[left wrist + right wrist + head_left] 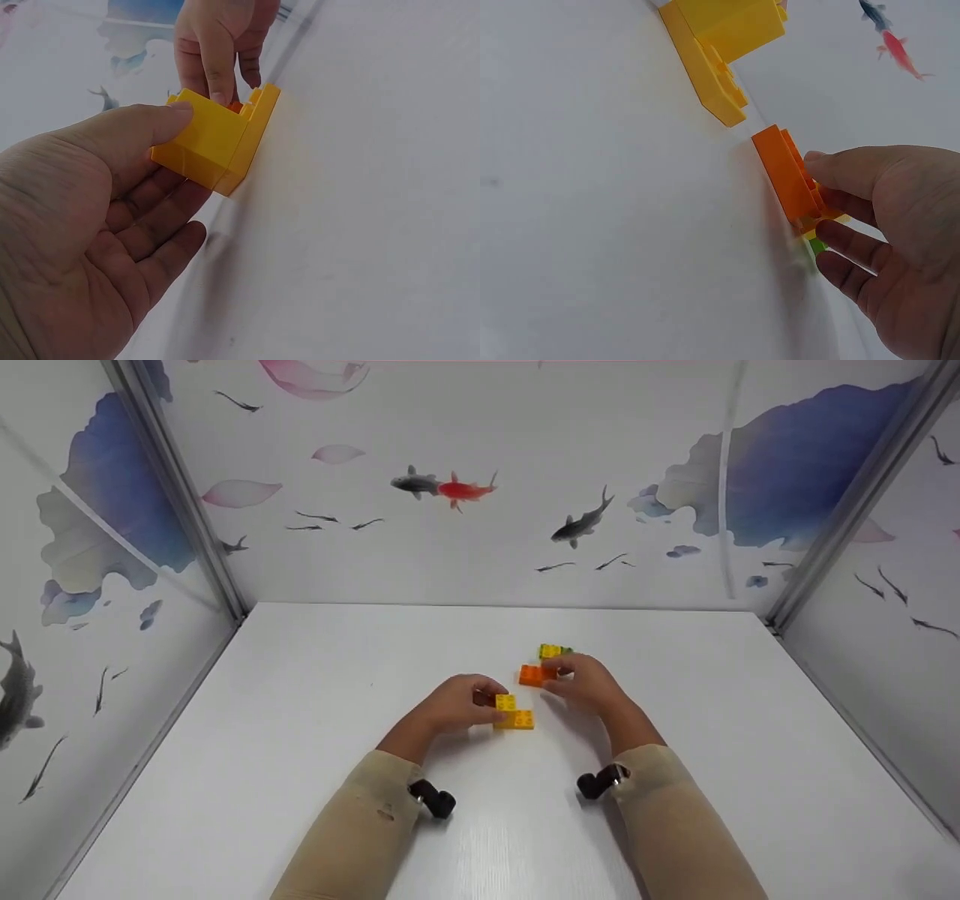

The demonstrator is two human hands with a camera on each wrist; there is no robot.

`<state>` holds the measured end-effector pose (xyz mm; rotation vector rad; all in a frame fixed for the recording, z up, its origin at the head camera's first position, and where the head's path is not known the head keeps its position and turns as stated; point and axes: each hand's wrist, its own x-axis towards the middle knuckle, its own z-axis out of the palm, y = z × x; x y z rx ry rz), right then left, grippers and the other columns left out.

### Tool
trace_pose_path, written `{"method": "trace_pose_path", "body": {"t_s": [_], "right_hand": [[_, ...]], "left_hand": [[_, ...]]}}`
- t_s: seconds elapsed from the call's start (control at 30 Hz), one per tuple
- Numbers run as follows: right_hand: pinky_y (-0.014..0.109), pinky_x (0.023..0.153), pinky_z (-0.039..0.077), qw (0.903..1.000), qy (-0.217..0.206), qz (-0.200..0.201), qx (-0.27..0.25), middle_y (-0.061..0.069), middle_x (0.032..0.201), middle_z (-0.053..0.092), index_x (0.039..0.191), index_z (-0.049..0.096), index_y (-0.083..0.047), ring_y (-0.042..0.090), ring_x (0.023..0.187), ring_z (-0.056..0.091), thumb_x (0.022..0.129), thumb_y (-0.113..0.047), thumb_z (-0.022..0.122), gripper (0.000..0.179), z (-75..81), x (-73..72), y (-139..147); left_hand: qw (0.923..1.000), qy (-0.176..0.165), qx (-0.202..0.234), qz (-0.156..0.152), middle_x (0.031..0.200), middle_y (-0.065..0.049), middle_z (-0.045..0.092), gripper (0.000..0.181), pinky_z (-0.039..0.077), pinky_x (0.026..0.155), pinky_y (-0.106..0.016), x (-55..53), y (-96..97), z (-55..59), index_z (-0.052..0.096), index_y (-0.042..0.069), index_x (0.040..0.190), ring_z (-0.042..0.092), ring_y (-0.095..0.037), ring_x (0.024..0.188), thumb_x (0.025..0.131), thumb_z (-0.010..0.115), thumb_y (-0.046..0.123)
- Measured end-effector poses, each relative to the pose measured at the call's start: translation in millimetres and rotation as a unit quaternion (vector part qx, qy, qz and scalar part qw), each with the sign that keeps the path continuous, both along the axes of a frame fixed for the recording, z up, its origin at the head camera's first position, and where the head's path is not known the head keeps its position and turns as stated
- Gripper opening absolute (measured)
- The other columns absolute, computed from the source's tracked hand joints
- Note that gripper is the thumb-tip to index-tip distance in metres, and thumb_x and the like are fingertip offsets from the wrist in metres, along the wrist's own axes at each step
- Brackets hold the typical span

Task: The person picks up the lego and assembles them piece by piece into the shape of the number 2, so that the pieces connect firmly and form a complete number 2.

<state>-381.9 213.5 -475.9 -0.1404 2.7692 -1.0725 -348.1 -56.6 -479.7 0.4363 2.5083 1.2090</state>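
My left hand (459,705) holds a yellow toy building brick (214,131), thumb on one face and fingers behind it. That brick sits on one end of a longer yellow brick (523,720), whose studs show at the other end. To the right and farther back, my right hand (589,686) has thumb and forefinger about the right end of an orange studded brick (786,172). Its other fingers (847,244) spread loosely. Behind the orange brick lies a yellow brick (551,650) with a green piece (567,650) at its right, partly hidden by the right hand.
The bricks stand on a white table (300,660). White panels (495,555) printed with fish and petals close off the back and both sides, with metal posts (180,495) at the corners. Both sleeves carry a small black camera mount (435,799).
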Motion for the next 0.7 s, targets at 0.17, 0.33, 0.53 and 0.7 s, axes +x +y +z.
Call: {"method": "trace_pose_path", "body": {"t_s": [0.17,0.33,0.53,0.7], "right_hand": [[0.051,0.121,0.048,0.9998,-0.019,-0.009,-0.005,0.009,0.143,0.065,0.142,0.071,-0.023,0.032,0.131,0.057,0.102,-0.021,0.076,0.041,-2.8,-1.5,0.2],[0.049,0.12,0.049,0.9999,-0.012,-0.006,-0.001,0.009,0.139,0.067,0.14,0.072,-0.021,0.032,0.128,0.059,0.102,-0.016,0.074,0.038,-5.1,-1.7,0.5],[0.049,0.122,0.047,0.9997,-0.022,-0.008,0.0,0.009,0.139,0.067,0.141,0.071,-0.024,0.031,0.128,0.059,0.102,-0.016,0.074,0.04,-4.9,-2.0,-0.1],[0.05,0.123,0.046,0.9999,-0.016,-0.002,0.002,0.008,0.14,0.068,0.141,0.071,-0.023,0.031,0.131,0.058,0.102,-0.016,0.074,0.04,-1.0,-1.1,-2.3]], "left_hand": [[1.0,-0.001,0.004,-0.001,0.115,0.008,0.071,0.032,0.057,0.101,-0.037,-1.0,0.5,-1.6,0.075,0.032,0.122,0.065,-0.018,0.11,0.092,0.085,0.038],[1.0,0.004,0.005,-0.006,0.114,0.007,0.071,0.032,0.058,0.099,-0.036,-1.3,1.0,-1.5,0.075,0.03,0.123,0.065,-0.018,0.109,0.093,0.084,0.037],[1.0,0.003,0.001,-0.003,0.114,0.006,0.071,0.033,0.058,0.098,-0.036,-2.2,1.0,-1.4,0.075,0.029,0.124,0.064,-0.018,0.109,0.093,0.084,0.037],[1.0,0.002,0.0,-0.004,0.115,0.006,0.071,0.034,0.058,0.101,-0.036,-2.2,-0.2,-0.5,0.075,0.028,0.124,0.064,-0.018,0.109,0.093,0.084,0.037]]}}
